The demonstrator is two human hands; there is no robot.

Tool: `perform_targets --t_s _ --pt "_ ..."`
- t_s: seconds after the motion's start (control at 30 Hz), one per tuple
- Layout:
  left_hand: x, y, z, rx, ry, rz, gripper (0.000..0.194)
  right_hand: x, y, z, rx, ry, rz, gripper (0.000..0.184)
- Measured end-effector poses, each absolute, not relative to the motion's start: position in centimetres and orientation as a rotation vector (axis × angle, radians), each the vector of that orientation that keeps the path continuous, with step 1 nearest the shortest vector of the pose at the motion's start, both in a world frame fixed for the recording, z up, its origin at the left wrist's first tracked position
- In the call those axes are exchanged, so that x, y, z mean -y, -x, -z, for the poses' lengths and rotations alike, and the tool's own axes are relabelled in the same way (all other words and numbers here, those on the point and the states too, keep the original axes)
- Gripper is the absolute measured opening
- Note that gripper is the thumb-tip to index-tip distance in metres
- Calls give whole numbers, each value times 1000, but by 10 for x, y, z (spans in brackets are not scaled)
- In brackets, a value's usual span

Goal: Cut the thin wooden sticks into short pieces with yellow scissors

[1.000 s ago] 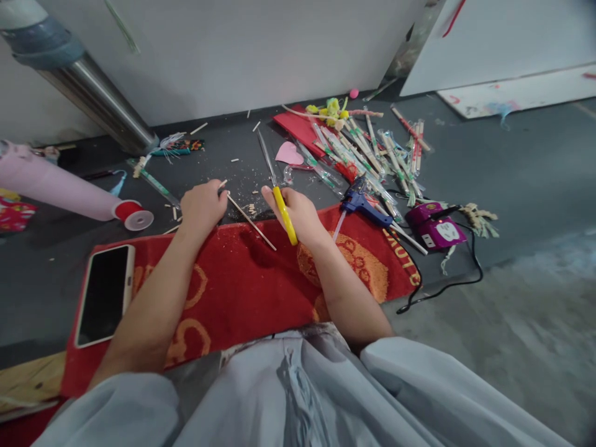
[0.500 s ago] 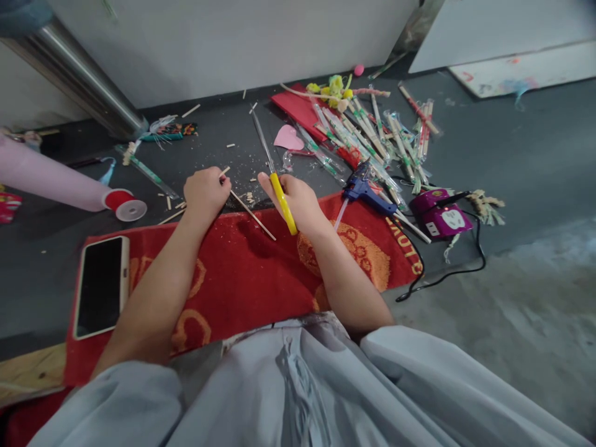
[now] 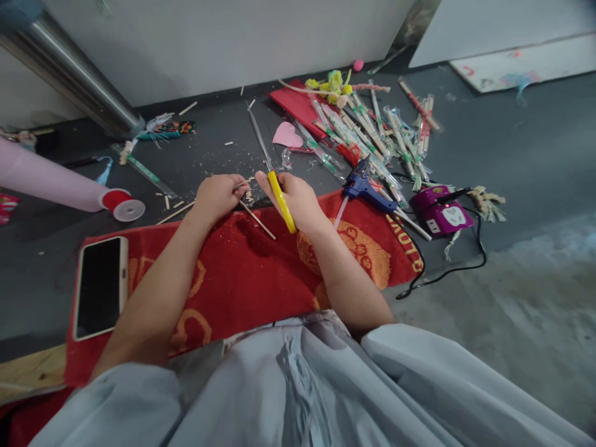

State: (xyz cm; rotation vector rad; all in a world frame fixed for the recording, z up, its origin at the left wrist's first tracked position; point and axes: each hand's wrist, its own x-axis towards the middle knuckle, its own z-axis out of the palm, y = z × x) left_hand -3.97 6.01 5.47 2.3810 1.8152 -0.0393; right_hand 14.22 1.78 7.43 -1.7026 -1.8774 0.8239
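Observation:
My left hand (image 3: 222,192) is closed, its fingertips pinching a short piece of wooden stick (image 3: 240,184). Just below those fingers, a longer thin stick (image 3: 258,220) slants over the red towel; whether the hand also touches it is unclear. My right hand (image 3: 298,202) grips a yellow-handled tool (image 3: 281,202) whose long, narrow metal blade points away from me. The thumb lies left of the handle. Small cut stick pieces (image 3: 248,196) and crumbs are scattered between the hands.
Beneath my forearms is a red towel (image 3: 251,273), with a phone (image 3: 101,287) at its left. A blue glue gun (image 3: 370,192) lies right, beside a purple power socket (image 3: 435,211) and its cord. Behind are wrapped chopsticks (image 3: 358,130) and a pink paper heart (image 3: 287,135). A ribbon spool (image 3: 128,208) stands left.
My left hand has moved right, nearer the cut pieces, and its fingers now point rightward. My right hand and the yellow-handled tool have barely shifted.

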Motion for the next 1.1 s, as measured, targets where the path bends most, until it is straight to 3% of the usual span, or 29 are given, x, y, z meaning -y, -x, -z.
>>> perform_targets --t_s 1.1 --pt "-59 55 -53 -1835 -2353 -139 36 -17 -141 -74 1874 1687 -822 57"
